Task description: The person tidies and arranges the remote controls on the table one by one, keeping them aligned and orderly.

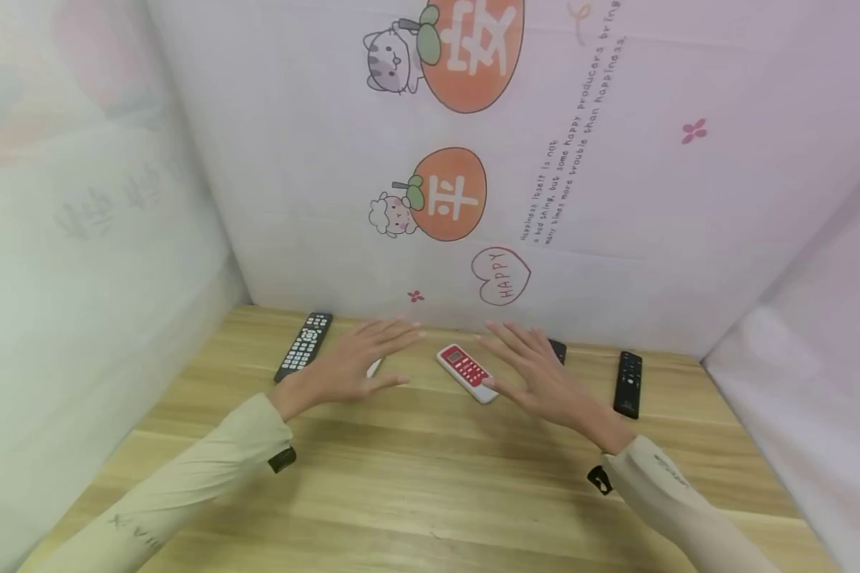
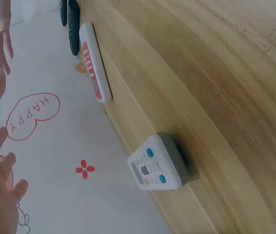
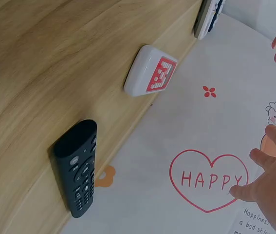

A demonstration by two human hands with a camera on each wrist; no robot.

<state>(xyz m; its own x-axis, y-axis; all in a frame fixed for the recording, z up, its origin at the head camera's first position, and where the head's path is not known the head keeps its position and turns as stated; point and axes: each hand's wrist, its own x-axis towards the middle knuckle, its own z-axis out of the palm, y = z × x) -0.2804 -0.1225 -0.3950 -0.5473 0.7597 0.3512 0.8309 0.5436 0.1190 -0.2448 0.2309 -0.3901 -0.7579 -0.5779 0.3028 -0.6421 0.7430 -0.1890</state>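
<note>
My left hand (image 1: pixel 354 362) hovers above the table with its fingers extended, holding nothing. Below it lies a white remote control (image 2: pixel 157 163) with blue and grey buttons, mostly hidden by the hand in the head view. My right hand (image 1: pixel 548 382) is likewise raised, fingers spread, near a black remote control (image 3: pixel 77 168) that it partly covers in the head view. Between the hands lies a white remote control with a red face (image 1: pixel 466 372). In both wrist views the hands are seen apart from the remotes.
A black remote control with white buttons (image 1: pixel 304 348) lies at the left of the wooden table (image 1: pixel 416 485). Another black remote control (image 1: pixel 628 386) lies at the right. A printed white cloth (image 1: pixel 315 175) rises behind the table, with more cloth along both sides.
</note>
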